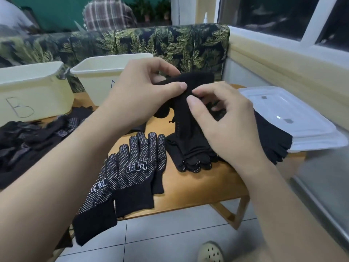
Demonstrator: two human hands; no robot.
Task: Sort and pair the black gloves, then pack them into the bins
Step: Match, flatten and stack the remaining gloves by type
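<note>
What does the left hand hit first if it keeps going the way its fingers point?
The left hand points right, pinching the held black glove. Straight on, it likely meets the right hand fingertips first; depth is unclear.

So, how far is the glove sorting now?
Done: two dotted gloves lie side by side near the table edge. In hand: both hands, left and right, pinch a black glove. Left: the loose pile; bin interiors are hidden.

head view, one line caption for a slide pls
Both hands pinch a black glove above the table.
</note>
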